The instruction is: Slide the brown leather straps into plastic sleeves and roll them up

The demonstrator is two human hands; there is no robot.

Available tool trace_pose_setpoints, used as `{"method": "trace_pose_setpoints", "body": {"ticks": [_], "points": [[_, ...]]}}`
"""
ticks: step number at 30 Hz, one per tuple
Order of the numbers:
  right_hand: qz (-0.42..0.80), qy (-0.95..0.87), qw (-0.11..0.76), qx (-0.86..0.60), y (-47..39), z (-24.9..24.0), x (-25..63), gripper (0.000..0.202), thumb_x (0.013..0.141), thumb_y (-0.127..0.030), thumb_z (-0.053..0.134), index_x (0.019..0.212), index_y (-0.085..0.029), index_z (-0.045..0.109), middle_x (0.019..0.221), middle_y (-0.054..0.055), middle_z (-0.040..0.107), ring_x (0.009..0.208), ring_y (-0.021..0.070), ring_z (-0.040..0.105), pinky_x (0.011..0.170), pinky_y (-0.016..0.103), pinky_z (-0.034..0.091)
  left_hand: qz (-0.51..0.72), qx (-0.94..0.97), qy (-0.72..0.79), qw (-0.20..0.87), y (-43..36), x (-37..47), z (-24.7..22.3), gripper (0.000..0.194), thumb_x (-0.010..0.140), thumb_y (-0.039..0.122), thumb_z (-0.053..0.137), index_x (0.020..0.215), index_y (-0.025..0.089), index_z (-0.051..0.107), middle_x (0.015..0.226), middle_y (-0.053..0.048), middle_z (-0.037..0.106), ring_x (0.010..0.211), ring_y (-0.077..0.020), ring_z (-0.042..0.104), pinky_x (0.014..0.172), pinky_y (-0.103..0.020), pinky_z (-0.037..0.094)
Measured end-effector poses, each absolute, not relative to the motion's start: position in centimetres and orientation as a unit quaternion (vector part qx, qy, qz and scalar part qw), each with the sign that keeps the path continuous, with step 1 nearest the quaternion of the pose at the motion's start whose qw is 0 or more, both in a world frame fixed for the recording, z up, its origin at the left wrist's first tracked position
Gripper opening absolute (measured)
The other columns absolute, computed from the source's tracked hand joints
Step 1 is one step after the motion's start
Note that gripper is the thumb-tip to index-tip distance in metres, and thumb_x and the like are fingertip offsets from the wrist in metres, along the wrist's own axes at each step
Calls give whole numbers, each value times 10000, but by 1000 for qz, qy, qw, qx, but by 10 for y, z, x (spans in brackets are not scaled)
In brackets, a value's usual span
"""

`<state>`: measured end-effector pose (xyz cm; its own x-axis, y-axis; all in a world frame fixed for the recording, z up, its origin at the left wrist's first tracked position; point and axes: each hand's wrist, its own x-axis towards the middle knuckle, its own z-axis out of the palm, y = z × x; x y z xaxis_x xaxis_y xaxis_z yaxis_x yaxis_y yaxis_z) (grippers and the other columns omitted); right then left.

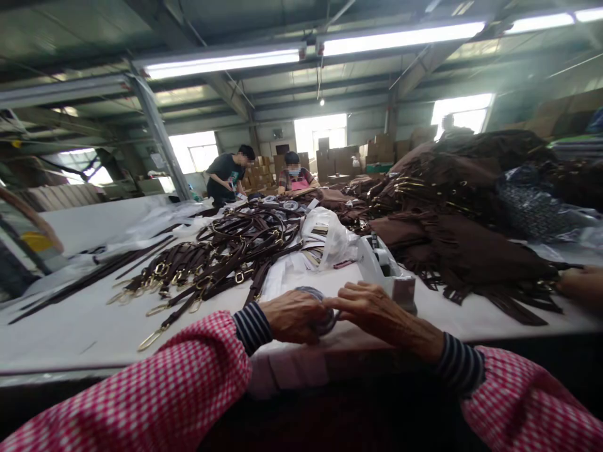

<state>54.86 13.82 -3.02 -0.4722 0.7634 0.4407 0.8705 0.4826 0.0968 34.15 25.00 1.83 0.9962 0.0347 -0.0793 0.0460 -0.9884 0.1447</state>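
Near the table's front edge, my left hand [296,316] is wrapped round a grey coil [325,325] of what looks like cord or narrow strap. The palm side of this hand is hidden. My right hand [377,311] reaches in from the right, its thumb and forefinger pinched at the coil's right side. What exactly those fingertips hold is too small to make out, though it seems part of the same coil. Just beyond my right hand stands a small white box [377,260] with items inside. A clear plastic bag [330,235] of flat strips lies behind the coil.
Dark brown straps [245,242] with gold-coloured clasps [151,339] are heaped at the left. Brown fringed bags [466,251] pile up at the right. A neighbouring person's hand [581,285] touches the pile's right end. Two people [230,174] are across the table.
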Motion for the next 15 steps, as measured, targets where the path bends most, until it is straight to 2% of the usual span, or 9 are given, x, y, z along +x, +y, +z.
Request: {"method": "trace_pose_setpoints", "body": {"ticks": [3,6,8,12,15], "points": [[-100,-855,141,-489,141,-45,549,252,1004,-154,645,1244,-231,630,927,12,677,827,194,621,690,306,414,-69,996,-15,48,254,349,13,217,741,191,732,671,203,527,694,-1,579,643,-171,499,597,-330,347],[-89,-857,138,-488,142,-55,548,119,1034,-124,564,1105,-184,639,917,35,660,822,200,607,692,316,421,-53,997,-18,-44,251,352,13,115,761,185,703,724,186,594,866,-73,676,839,-245,580,703,-358,420],[-81,-858,148,-485,142,-58,545,111,1043,-132,543,996,-182,631,913,44,655,824,201,598,696,316,424,-49,996,3,-76,249,351,13,67,781,202,695,799,176,636,967,-104,694,953,-288,585,766,-388,443],[-43,-855,173,-488,145,-56,537,138,1044,-141,546,949,-186,636,888,34,664,795,185,597,687,296,425,-16,998,55,21,246,344,0,189,822,304,751,959,194,683,1030,-79,688,978,-263,589,832,-368,474],[-11,-844,191,-501,147,-55,539,101,1028,-211,601,952,-180,660,899,41,690,802,182,636,698,279,450,78,988,97,95,244,336,-15,142,886,239,722,1024,206,709,1115,-68,672,1053,-245,562,936,-364,476]]}}
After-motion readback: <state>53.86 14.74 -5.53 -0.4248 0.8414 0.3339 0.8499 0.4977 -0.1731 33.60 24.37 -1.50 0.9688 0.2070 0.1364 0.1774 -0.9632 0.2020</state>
